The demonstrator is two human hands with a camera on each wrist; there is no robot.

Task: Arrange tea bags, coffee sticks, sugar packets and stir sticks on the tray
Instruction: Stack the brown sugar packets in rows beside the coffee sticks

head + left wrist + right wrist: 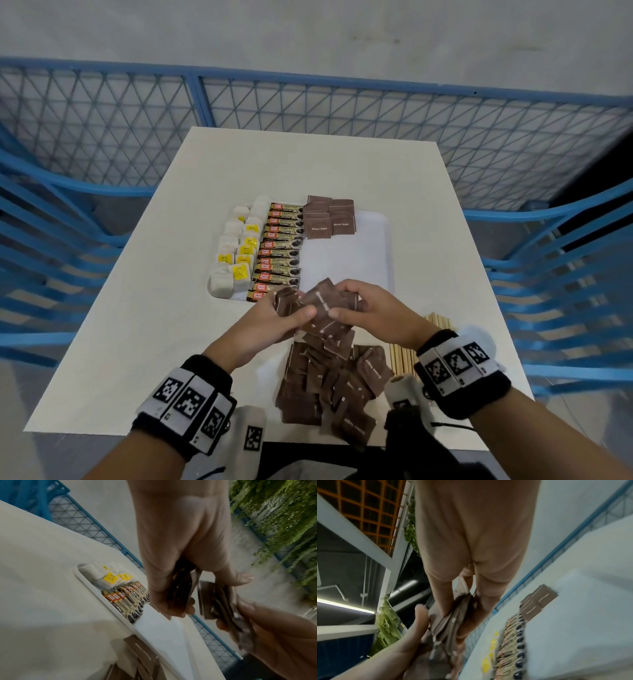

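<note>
A white tray lies mid-table. On it, tea bags with yellow tags fill the left column, coffee sticks the column beside them, and brown sugar packets the far middle. Above the tray's near edge both hands hold a bunch of brown sugar packets. My left hand grips its left side, my right hand pinches the right side. The left wrist view shows packets fanned between the left fingers. The right wrist view shows packets under the right thumb.
A loose heap of brown sugar packets lies at the table's near edge. Wooden stir sticks lie to its right, partly under my right wrist. The tray's right half is bare. Blue mesh fencing surrounds the table.
</note>
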